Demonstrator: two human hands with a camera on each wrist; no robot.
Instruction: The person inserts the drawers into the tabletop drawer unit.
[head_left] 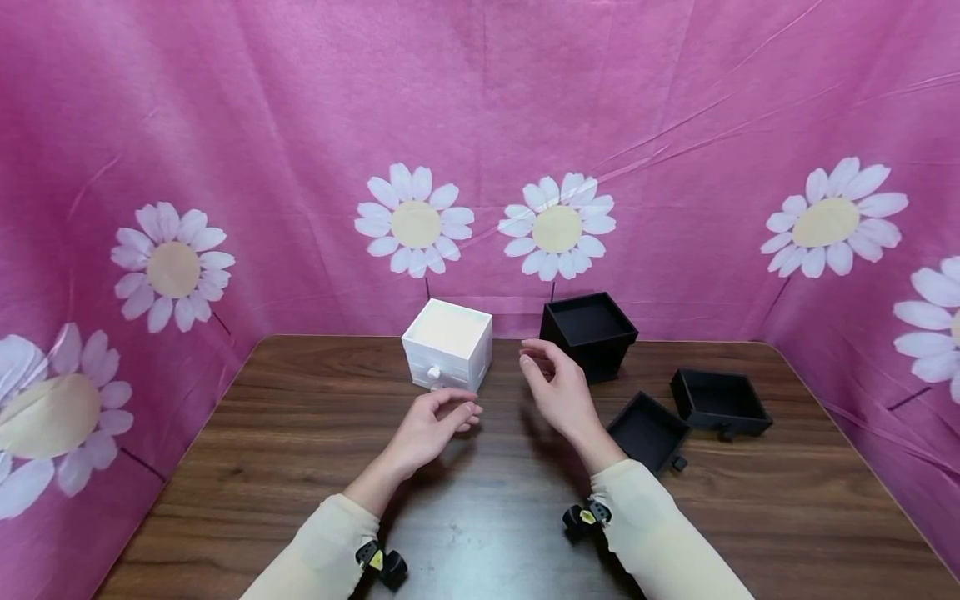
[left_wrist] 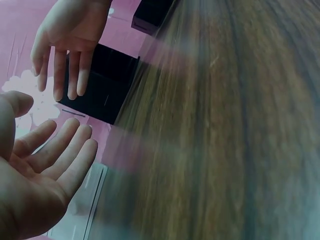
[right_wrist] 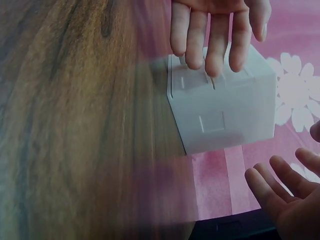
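A small white drawer box (head_left: pixel 471 367) with a round knob (head_left: pixel 435 375) on its front stands at the back middle of the table. Just in front of it is my left hand (head_left: pixel 426 432), fingers loosely bent and holding nothing. To the right, my right hand (head_left: pixel 561 393) hovers between the white box and a black box casing (head_left: pixel 600 360), its fingers relaxed with nothing in them. From the right wrist view, the left fingers overlap the white box (right_wrist: pixel 235 110). In the left wrist view both palms face each other, with the black casing (left_wrist: pixel 107 95) behind the right fingers.
Two black drawers with knobs lie on the right of the wooden table (head_left: pixel 300 467): one drawer (head_left: pixel 648 429) close by my right forearm, the other drawer (head_left: pixel 720 404) farther right. A pink cloth (head_left: pixel 480 108) with daisies hangs behind and along both sides.
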